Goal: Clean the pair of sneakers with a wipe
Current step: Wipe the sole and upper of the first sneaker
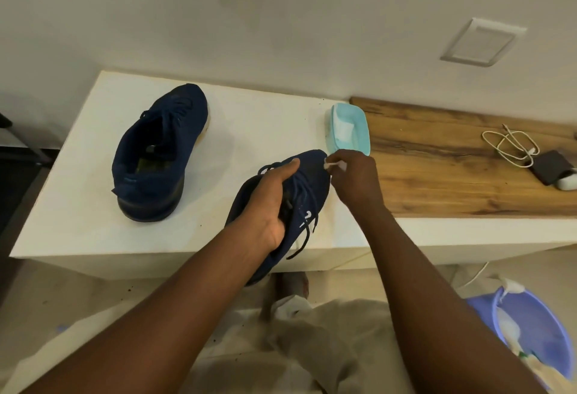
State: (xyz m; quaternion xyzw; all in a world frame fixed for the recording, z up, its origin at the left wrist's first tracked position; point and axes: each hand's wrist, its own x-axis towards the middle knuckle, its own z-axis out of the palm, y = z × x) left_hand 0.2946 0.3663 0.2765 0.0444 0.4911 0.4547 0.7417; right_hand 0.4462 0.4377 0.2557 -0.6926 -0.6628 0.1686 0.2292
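Two navy blue sneakers are in view. One sneaker (pixel 160 153) stands on the white table (pixel 78 206), toe pointing away from me. My left hand (pixel 274 203) grips the other sneaker (pixel 312 187) from above over its laces and holds it tilted at the table's front edge, laces dangling. My right hand (pixel 356 178) pinches a small crumpled white wipe (pixel 334 165) against the toe of the held sneaker.
A light blue wipe pack (pixel 349 128) lies open just beyond the held sneaker. On the wooden surface (pixel 452 175) to the right lie a coiled white cable (pixel 509 146) and a dark device (pixel 549 167). A blue basin (pixel 555 340) stands on the floor at lower right.
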